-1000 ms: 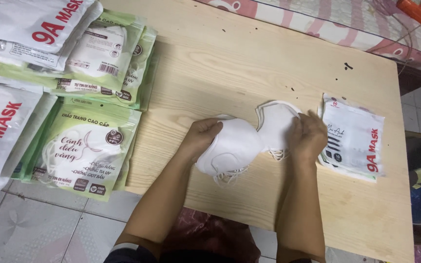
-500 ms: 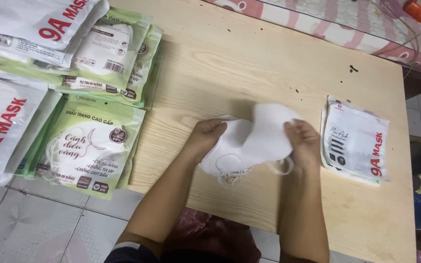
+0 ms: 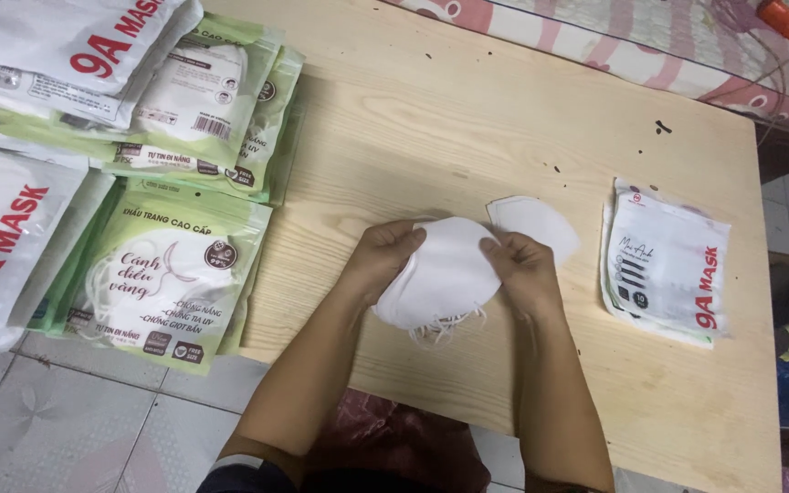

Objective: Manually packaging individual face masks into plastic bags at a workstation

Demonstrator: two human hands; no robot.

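Since half a second ago I have drawn the stack of white masks together and squared it between both hands, where earlier one mask was lifted loose above the rest. My left hand pinches the stack's left edge, fingers curled over the top; my right hand pinches its right edge with thumb on the upper face. The stack is held just above the wooden table, near its front edge, ear loops hanging from its underside; I cannot count the masks in it. One separate white mask lies flat on the table just behind my right hand. To the right, well apart, sits a small pile of white mask packets, apparently two or three. To the left, overhanging the table edge, I count at least two green-bordered packet piles and large white bags stacked over them.
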